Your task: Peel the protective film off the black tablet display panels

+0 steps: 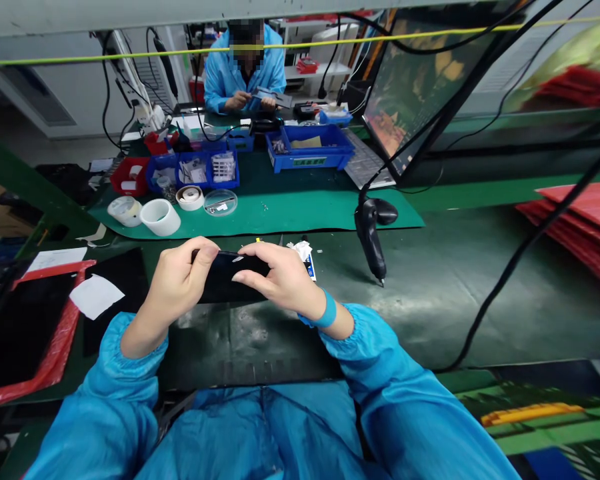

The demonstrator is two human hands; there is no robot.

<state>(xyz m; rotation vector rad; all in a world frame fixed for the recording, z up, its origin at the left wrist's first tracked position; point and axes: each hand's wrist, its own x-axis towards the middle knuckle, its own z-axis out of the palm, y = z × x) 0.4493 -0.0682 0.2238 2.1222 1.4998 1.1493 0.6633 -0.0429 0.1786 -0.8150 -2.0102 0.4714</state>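
Note:
A dark, flat panel [220,283] with a glossy black face is held tilted above the bench, in front of my body. Its exact kind does not show. My left hand [180,280] is closed on the panel's left end, thumb along the top edge. At the right end my right hand [287,277] grips it, index finger on the top edge and thumb over the face. A small whitish spot [238,259] shows on the edge by that index finger. Behind my right hand lie crumpled white scraps [303,250], partly hidden.
A black electric screwdriver [371,243] hangs on its cord at right. Tape rolls [160,217], blue parts bins [310,157] and a monitor [425,87] stand farther back. Red padded sleeves lie left [55,357] and right [580,220]. Across the bench sits a co-worker [245,73].

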